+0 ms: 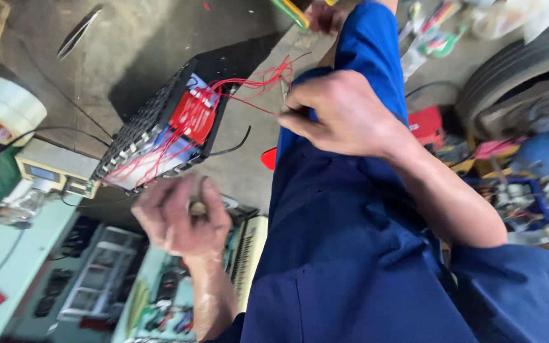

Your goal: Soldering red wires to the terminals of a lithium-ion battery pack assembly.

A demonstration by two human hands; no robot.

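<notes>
Head view: your right hand [344, 114] is pinched shut on the ends of the thin red wires [249, 86], which run taut from the battery pack [160, 130] standing tilted on the concrete floor [160, 38]. Your left hand [182, 216] is curled closed round a small dull tool [198, 204]; the blur hides what kind it is.

The wires are the weak point. They fan out from the red sheet [193, 115] on top of the pack, and any harder pull could tear them loose at the pack end, or drag the pack over, since it looks to be resting on one edge. Bare ends bunched in your fingers may touch one another and short the cells, and a metal tool brought near the pack could bridge contacts too.

A black cable [233, 145] curls out just beside the pack; catch it with your wrist and the pack shifts. The small meter box [55, 166] sits near the pack's lower end, close enough to be knocked.
</notes>
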